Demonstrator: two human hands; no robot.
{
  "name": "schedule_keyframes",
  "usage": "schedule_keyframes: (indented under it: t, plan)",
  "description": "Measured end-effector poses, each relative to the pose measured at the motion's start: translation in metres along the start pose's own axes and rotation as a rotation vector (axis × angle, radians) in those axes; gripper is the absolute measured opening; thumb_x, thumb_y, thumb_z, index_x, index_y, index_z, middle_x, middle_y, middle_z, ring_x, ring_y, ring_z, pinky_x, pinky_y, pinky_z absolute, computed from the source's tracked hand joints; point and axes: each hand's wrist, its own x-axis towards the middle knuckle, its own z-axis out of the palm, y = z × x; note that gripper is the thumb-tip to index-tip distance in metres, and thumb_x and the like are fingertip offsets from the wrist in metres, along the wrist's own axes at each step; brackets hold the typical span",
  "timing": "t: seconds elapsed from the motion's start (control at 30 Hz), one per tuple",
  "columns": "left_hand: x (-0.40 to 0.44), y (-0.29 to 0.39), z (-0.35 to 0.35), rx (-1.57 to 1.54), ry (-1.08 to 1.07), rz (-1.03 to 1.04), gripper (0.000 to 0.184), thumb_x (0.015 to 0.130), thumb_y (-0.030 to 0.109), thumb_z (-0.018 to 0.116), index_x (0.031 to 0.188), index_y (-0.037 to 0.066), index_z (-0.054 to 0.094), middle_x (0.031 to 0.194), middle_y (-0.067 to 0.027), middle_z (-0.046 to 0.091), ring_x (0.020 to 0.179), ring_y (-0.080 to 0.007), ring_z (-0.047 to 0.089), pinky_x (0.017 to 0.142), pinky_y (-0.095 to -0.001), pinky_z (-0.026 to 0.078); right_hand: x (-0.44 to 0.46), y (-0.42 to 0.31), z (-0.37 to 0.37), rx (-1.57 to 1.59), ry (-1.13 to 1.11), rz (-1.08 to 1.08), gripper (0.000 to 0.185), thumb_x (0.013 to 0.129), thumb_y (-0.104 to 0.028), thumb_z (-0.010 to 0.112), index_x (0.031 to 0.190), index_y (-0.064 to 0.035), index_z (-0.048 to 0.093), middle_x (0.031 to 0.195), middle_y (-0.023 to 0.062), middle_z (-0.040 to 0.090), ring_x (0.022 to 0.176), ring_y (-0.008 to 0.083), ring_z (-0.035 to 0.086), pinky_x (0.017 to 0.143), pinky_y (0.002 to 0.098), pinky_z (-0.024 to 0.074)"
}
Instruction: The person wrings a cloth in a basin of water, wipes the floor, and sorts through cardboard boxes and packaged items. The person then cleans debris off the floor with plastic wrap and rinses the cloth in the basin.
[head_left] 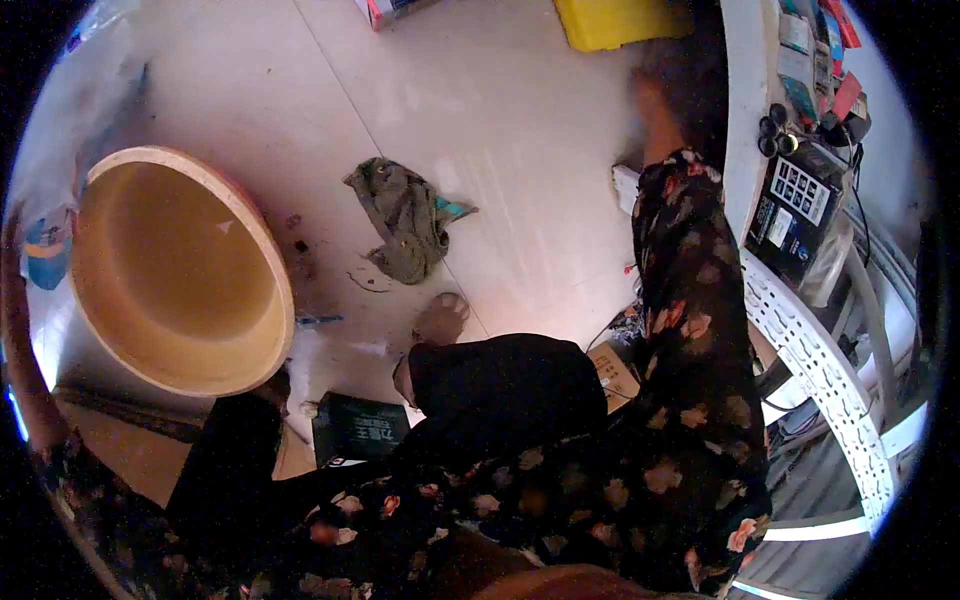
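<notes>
My right arm, in a dark floral sleeve (690, 250), stretches up the right side of the head view. My right hand (662, 95) is dim and blurred beside a dark upright surface, just below a yellow case (615, 22). What its fingers do is hidden. At the far left edge runs my left forearm (22, 340), past a round tan tub (185, 270) that is tilted with its opening towards me. The fingers of my left hand do not show clearly. Near that arm is a small blue object (45, 255) with an orange band.
A crumpled grey-green cloth (405, 220) lies on the pale tiled floor (520, 170). Close to my legs are a dark green box (358, 428) and a cardboard piece (612, 372). A white perforated metal strip (810, 350) and a black printed box (790, 215) stand at right.
</notes>
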Motion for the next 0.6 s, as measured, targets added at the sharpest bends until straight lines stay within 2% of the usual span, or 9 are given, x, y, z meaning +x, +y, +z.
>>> schedule_keyframes:
  t: [0.07, 0.17, 0.23, 0.27, 0.3, 0.37, 0.43, 0.53, 0.6]
  plan:
    - [-0.033, 0.034, 0.009, 0.286, 0.043, -0.062, 0.057, 0.082, 0.033, 0.07, 0.105, -0.015, 0.049, 0.099, -0.0182, 0.06, 0.084, -0.0257, 0.054, 0.074, -0.0378, 0.046, -0.022, -0.003, 0.006, 0.077, 0.095, 0.01, 0.037, 0.08, -0.013, 0.059, 0.113, 0.0039, 0.056, 0.108, 0.0193, 0.062, 0.098, 0.0348, 0.06, 0.084, 0.04, 0.0493]
    - [-0.014, 0.007, -0.021, 0.223, -0.212, 0.148, 0.067, 0.082, 0.045, 0.068, 0.106, -0.016, 0.051, 0.099, -0.0188, 0.062, 0.083, -0.0262, 0.056, 0.073, -0.0378, 0.046, -0.081, -0.012, 0.018, 0.355, 0.239, -0.067, 0.033, 0.081, -0.01, 0.058, 0.11, 0.0039, 0.058, 0.108, 0.019, 0.063, 0.101, 0.0361, 0.06, 0.086, 0.0409, 0.0486]
    - [-0.048, 0.057, -0.012, 0.966, -0.063, 0.362, 0.07, 0.081, 0.048, 0.066, 0.117, -0.011, 0.052, 0.1, -0.0198, 0.065, 0.084, -0.0281, 0.061, 0.068, -0.0391, 0.048, -0.168, -0.055, -0.017, 0.658, 0.231, -0.222, 0.029, 0.081, -0.007, 0.058, 0.107, 0.0055, 0.059, 0.101, 0.0192, 0.063, 0.095, 0.0359, 0.06, 0.083, 0.04, 0.0482]
    - [-0.071, 0.084, -0.002, 1.341, 0.104, 0.432, 0.069, 0.082, 0.047, 0.066, 0.119, -0.009, 0.052, 0.1, -0.0203, 0.065, 0.085, -0.029, 0.062, 0.067, -0.0399, 0.049, -0.193, -0.062, -0.022, 0.616, 0.224, -0.306, 0.026, 0.082, -0.007, 0.057, 0.106, 0.0032, 0.059, 0.093, 0.0151, 0.062, 0.084, 0.0251, 0.057, 0.074, 0.0345, 0.047]
    - [-0.077, 0.088, 0.001, 1.294, 0.13, 0.573, 0.063, 0.082, 0.041, 0.067, 0.12, -0.007, 0.053, 0.102, -0.0202, 0.065, 0.088, -0.0304, 0.062, 0.072, -0.0406, 0.049, -0.214, -0.069, -0.025, 0.572, 0.218, -0.388, 0.023, 0.083, -0.006, 0.056, 0.105, 0.0008, 0.06, 0.084, 0.011, 0.061, 0.072, 0.0142, 0.054, 0.064, 0.0291, 0.0458]
    - [-0.09, 0.098, 0.008, 1.215, 0.181, 0.857, 0.055, 0.082, 0.03, 0.069, 0.121, -0.004, 0.053, 0.107, -0.0201, 0.064, 0.093, -0.0333, 0.063, 0.082, -0.0419, 0.049, -0.255, -0.103, -0.059, 0.575, 0.105, -0.568, 0.025, 0.08, -0.002, 0.058, 0.105, 0.0001, 0.06, 0.091, 0.0113, 0.061, 0.076, 0.0163, 0.056, 0.068, 0.0279, 0.0458]
    - [-0.114, 0.108, 0.047, 0.399, -0.191, 1.055, 0.051, 0.082, 0.024, 0.07, 0.12, -0.005, 0.053, 0.11, -0.0201, 0.063, 0.097, -0.033, 0.062, 0.093, -0.0415, 0.045, -0.277, -0.135, -0.08, 0.781, -0.074, -0.552, 0.028, 0.078, 0.0, 0.059, 0.106, -0.0006, 0.061, 0.096, 0.0102, 0.062, 0.081, 0.0175, 0.058, 0.071, 0.0267, 0.0459]
    - [-0.165, 0.108, 0.142, -0.01, -0.263, 1.225, 0.048, 0.08, 0.007, 0.066, 0.124, -0.001, 0.048, 0.116, -0.0176, 0.057, 0.103, -0.0296, 0.055, 0.09, -0.0391, 0.045, -0.294, -0.189, -0.11, 0.943, -0.26, -0.631, 0.025, 0.081, -0.004, 0.061, 0.106, -0.0007, 0.061, 0.096, 0.0079, 0.062, 0.087, 0.0145, 0.058, 0.076, 0.0266, 0.0463]
    - [-0.191, 0.115, 0.154, 0.034, -0.54, 0.99, 0.065, 0.077, 0.001, 0.065, 0.137, 0.007, 0.04, 0.128, -0.0173, 0.051, 0.117, -0.0327, 0.049, 0.098, -0.041, 0.04, -0.304, -0.22, -0.129, 1.065, -0.455, -0.655, 0.025, 0.082, -0.008, 0.063, 0.106, -0.0007, 0.06, 0.096, 0.008, 0.062, 0.088, 0.014, 0.058, 0.077, 0.0275, 0.0475]
